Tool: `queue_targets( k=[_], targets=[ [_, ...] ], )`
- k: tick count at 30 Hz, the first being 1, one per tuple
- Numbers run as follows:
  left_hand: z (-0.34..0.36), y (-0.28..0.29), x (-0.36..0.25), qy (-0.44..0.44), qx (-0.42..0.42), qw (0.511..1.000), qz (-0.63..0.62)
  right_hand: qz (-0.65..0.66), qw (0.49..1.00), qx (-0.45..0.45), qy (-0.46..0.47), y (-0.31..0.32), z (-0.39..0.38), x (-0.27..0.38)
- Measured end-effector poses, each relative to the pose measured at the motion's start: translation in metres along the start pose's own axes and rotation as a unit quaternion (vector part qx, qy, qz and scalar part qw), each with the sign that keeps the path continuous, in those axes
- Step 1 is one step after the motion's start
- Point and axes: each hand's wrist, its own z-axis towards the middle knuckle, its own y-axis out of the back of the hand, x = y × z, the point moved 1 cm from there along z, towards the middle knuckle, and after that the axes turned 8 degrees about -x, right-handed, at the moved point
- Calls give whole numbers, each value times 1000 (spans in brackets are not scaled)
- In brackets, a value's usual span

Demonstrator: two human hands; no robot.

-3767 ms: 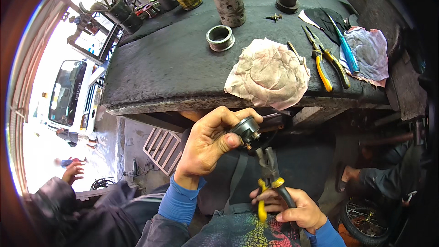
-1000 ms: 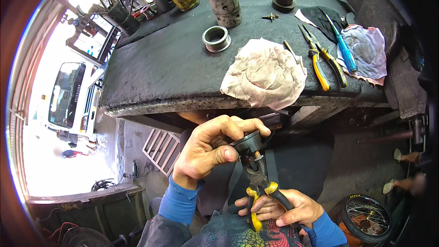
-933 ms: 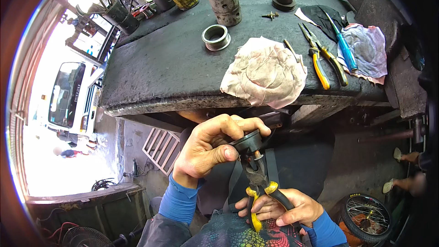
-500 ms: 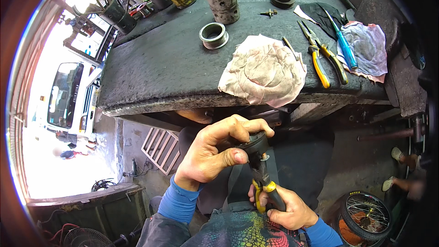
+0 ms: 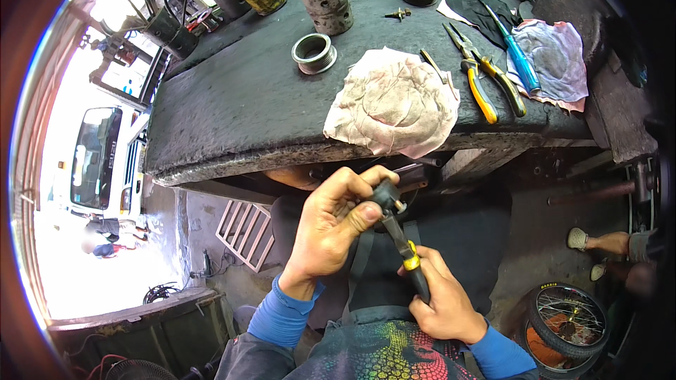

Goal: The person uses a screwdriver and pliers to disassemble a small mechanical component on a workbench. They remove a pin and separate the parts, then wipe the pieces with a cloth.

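Note:
My left hand (image 5: 329,222) pinches a small round black part (image 5: 384,195) between thumb and fingers, in front of the bench edge. A short pale metal stud (image 5: 401,206) sticks out of its side. Closed round the handles of black and yellow pliers (image 5: 412,260), my right hand (image 5: 448,302) holds them pointing up. The pliers' jaws meet the underside of the black part; what exactly they grip is hard to make out. On the bench just beyond lies a crumpled pale cloth (image 5: 394,102).
On the black bench (image 5: 232,109) lie long-nose pliers (image 5: 482,74), a blue-handled screwdriver (image 5: 517,56), a metal ring (image 5: 314,53) and a small fitting (image 5: 398,13). Metal cylinders (image 5: 324,3) stand behind. A spoked wheel (image 5: 569,320) rests at lower right, near another person's legs (image 5: 605,241).
The black part has turned in my left hand, now showing less of its flat face. My right hand and the pliers have tilted and shifted slightly right. The view has moved a little.

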Motion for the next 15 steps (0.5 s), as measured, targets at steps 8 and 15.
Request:
queue_targets(
  k=[8,15],
  targets=[
    [5,8,-24,-7,29,998,-49,498,808,235,-212,11,-15,-8],
    [3,14,-24,-31,73,994,-70,592,731,266,-211,4,-9,6]
  ],
)
